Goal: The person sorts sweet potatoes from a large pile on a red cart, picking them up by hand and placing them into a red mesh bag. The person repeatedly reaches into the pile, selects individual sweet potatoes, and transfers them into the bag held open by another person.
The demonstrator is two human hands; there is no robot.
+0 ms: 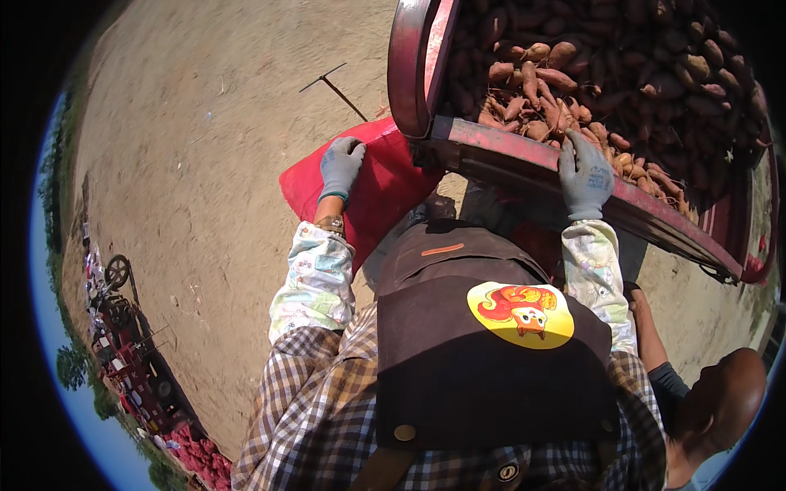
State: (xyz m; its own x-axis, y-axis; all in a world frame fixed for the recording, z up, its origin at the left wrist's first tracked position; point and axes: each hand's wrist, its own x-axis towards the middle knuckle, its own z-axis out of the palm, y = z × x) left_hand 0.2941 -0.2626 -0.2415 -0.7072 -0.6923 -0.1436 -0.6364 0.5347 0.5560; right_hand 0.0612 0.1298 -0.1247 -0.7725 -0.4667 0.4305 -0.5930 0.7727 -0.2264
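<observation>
My left hand [342, 167], in a grey work glove, is on a red woven sack [384, 175] beside the corner of a red metal cart bed [509, 142]. Its fingers are curled at the sack; whether they grip the fabric cannot be told. My right hand [585, 175], gloved the same way, rests over the top edge of the cart's side panel, with the fingertips at the sweet potatoes [556, 104] heaped inside. Part of the heap lies in sunlight, the rest in shadow. The lower part of the sack is hidden behind my left forearm and apron.
A T-shaped metal rod [334, 89] stands out past the sack over bare dirt ground [202, 153]. Another person [706, 405] is close at my right, arm near the cart. Far left are a red vehicle [132, 368] and a pile of filled red sacks [196, 451].
</observation>
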